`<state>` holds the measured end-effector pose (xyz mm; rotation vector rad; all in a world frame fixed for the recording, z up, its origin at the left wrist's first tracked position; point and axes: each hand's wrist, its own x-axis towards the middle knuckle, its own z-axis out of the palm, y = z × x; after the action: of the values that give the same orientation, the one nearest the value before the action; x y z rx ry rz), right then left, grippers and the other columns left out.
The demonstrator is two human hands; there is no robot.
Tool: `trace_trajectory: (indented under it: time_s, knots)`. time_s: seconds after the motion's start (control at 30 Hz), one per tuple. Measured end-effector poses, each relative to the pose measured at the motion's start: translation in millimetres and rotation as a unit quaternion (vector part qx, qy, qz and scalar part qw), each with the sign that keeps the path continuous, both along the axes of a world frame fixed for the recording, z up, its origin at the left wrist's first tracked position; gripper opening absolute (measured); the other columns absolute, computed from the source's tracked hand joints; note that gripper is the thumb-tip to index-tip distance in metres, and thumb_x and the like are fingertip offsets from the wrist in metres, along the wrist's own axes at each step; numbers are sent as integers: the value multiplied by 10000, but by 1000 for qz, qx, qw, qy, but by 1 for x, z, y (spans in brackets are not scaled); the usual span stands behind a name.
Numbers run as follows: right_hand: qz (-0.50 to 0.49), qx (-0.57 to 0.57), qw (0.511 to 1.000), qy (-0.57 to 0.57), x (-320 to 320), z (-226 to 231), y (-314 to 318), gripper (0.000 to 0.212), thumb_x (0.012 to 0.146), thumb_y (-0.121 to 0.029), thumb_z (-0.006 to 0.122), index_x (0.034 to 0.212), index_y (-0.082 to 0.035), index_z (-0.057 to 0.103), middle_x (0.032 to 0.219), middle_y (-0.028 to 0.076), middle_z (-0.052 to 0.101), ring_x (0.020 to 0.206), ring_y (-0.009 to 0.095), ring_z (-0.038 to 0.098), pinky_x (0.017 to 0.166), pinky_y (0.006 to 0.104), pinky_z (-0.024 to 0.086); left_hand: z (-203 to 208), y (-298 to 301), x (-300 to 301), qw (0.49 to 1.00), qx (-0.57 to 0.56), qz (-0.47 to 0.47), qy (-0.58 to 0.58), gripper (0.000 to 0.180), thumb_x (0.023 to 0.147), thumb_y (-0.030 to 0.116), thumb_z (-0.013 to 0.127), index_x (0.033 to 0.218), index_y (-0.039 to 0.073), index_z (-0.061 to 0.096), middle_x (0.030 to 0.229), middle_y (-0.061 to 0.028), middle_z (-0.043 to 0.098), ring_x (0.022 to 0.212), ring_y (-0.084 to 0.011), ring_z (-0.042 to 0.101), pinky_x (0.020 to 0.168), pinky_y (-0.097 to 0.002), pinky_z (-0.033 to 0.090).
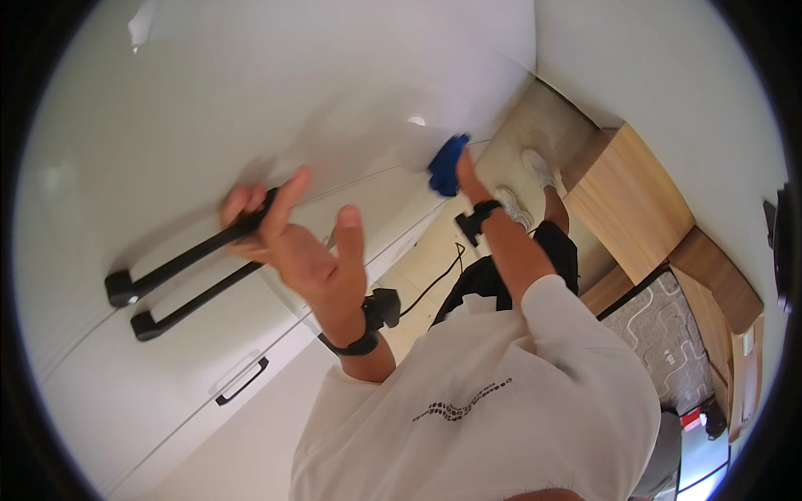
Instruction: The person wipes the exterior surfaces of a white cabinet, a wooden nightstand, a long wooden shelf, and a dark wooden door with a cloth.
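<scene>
My left hand (305,259) is at the upper end of a long black door handle (180,260) on a glossy white cabinet door (251,92). Some of its fingers curl round the handle, while the thumb and one finger stand away from it. In my right hand (469,174) is a bunched blue cloth (449,163), held at the right part of the white cabinet front. Whether the cloth touches the surface, I cannot tell. The fingers of my right hand are partly hidden. A black strapped device sits on each wrist.
Just below the first handle is a second black handle (196,302), with a smaller drawer handle (242,382) lower down. A black cable (443,280) hangs by my left wrist. Wooden furniture (635,200) stands to the right, near a grey patterned surface (660,334). White shoes (511,204) are on the tiled floor.
</scene>
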<state>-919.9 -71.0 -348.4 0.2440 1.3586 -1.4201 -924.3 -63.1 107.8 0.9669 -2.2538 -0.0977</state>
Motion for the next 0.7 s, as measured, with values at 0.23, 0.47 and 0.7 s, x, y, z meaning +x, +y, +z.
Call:
trace_trajectory:
  time_s: [0.23, 0.47, 0.7]
  knots:
    - [-93, -47, 993, 48, -40, 8, -13, 557, 1020, -445, 393, 1322, 8, 512, 1256, 265, 580, 1173, 385, 549, 1007, 411, 406, -2, -8, 0, 999, -12, -22, 26, 477, 810, 233, 783, 1216, 32, 632, 1338, -171, 329, 1211, -305, 354, 1031, -430, 316]
    - [-6, -47, 956, 290, -110, 97, -10, 533, 989, -413, 468, 1366, -40, 409, 1158, 309, 624, 1093, 495, 585, 964, 509, 455, -13, -13, 8, 992, -40, -75, 99, 405, 870, -32, 657, 1256, -2, 536, 1378, -94, 439, 1052, -182, 542, 796, -271, 496]
    - [171, -133, 946, 243, -73, 29, 129, 400, 930, -353, 626, 1161, -27, 646, 1022, 166, 698, 941, 277, 658, 859, 368, 507, -64, 39, -18, 975, -176, -59, 119, 423, 920, 52, 622, 1281, -47, 424, 1349, -186, 485, 1145, -283, 570, 905, -368, 531]
